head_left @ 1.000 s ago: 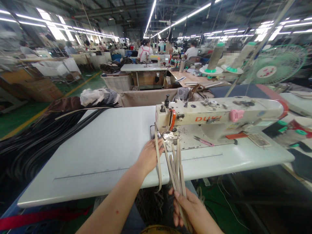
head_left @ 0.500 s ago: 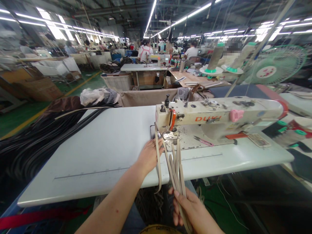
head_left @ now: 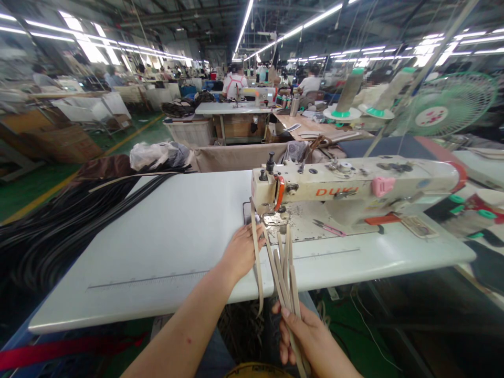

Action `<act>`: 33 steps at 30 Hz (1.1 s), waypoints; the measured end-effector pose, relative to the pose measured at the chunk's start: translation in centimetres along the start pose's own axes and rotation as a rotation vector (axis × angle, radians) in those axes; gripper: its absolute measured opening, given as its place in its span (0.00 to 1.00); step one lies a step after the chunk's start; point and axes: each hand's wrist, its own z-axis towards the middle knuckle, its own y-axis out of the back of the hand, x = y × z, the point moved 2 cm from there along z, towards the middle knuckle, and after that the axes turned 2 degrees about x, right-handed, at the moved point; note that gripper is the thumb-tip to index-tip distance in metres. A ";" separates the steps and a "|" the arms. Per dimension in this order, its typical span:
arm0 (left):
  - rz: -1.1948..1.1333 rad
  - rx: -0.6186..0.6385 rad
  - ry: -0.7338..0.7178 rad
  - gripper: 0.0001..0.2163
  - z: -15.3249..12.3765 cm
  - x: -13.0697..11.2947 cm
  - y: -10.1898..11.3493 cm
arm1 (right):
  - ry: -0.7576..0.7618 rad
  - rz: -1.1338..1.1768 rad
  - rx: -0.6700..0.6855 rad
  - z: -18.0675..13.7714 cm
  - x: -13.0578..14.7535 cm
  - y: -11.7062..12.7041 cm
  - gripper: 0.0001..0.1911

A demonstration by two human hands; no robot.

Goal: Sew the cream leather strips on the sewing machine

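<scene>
My left hand (head_left: 244, 248) lies palm down beside the needle area of the sewing machine (head_left: 315, 186), its fingers stretched flat toward the presser foot (head_left: 274, 216). The fingertips touch or nearly touch a beige strip at the foot. Another narrow beige strip (head_left: 258, 273) hangs from the machine head across those fingers and over the table's front edge. Below that edge, my right hand (head_left: 297, 331) is closed around a bundle of beige strips (head_left: 284, 281), whose upper ends fan out over the tabletop.
Pink-handled thread snips (head_left: 329, 228) lie on the machine bed. A long heap of black strips (head_left: 71, 226) covers the table's left side. Thread cones (head_left: 346, 94) and a green fan (head_left: 444, 110) stand at the right. Other people sit at machines farther back.
The hanging strip's lower end has swung slightly right and straightened. Both hands stay in nearly the same place.
</scene>
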 end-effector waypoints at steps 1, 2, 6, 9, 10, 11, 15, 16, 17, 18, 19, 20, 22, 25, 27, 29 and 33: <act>0.003 0.000 -0.001 0.17 0.0 0.0 0.0 | -0.003 -0.003 -0.001 0.0 0.0 0.0 0.35; 0.006 -0.001 -0.002 0.17 0.0 0.0 0.0 | -0.008 -0.005 0.000 0.0 0.0 0.1 0.34; 0.003 -0.001 -0.006 0.17 0.0 0.0 0.1 | -0.009 0.001 0.007 0.1 -0.1 0.1 0.34; 0.008 0.011 0.001 0.17 0.0 0.0 0.1 | -0.004 0.009 0.006 0.0 0.0 0.1 0.34; 0.010 0.016 0.003 0.18 0.0 0.0 0.0 | -0.004 0.010 0.007 0.0 0.0 0.1 0.33; 0.013 0.020 0.003 0.18 0.0 0.0 0.0 | -0.005 0.010 0.011 0.0 0.1 0.1 0.33; 0.016 0.014 0.004 0.18 -0.1 0.1 -0.1 | -0.004 0.014 0.021 -0.1 0.1 0.0 0.33; 0.014 0.009 0.005 0.18 -0.1 0.1 -0.1 | -0.004 0.015 0.021 0.0 0.1 -0.1 0.33; 0.012 0.007 0.005 0.18 -0.1 0.0 0.0 | -0.005 0.015 0.023 0.0 0.1 0.0 0.33; 0.009 0.007 0.005 0.17 0.0 0.0 0.0 | -0.005 0.014 0.025 0.0 0.0 0.0 0.33; 0.005 0.009 0.003 0.17 0.0 0.0 0.1 | -0.003 0.012 0.028 0.0 -0.1 0.0 0.33; 0.003 0.011 0.001 0.17 0.0 -0.1 0.2 | 0.000 0.008 0.028 0.0 -0.1 0.0 0.33; 0.000 0.013 -0.001 0.17 0.1 -0.2 0.3 | 0.004 -0.004 0.026 0.0 -0.1 0.1 0.33; 0.002 0.002 -0.003 0.17 0.1 -0.2 0.3 | -0.007 -0.017 0.029 -0.1 0.1 0.2 0.32; 0.007 0.003 -0.003 0.17 0.1 -0.1 0.2 | -0.029 -0.012 0.038 -0.2 0.5 0.2 0.32; 0.015 0.006 0.001 0.17 0.0 -0.1 0.1 | -0.045 -0.003 0.039 -0.3 0.9 0.2 0.33; 0.017 0.009 0.012 0.17 -0.1 0.0 0.0 | -0.048 0.018 0.011 -0.6 1.5 0.2 0.34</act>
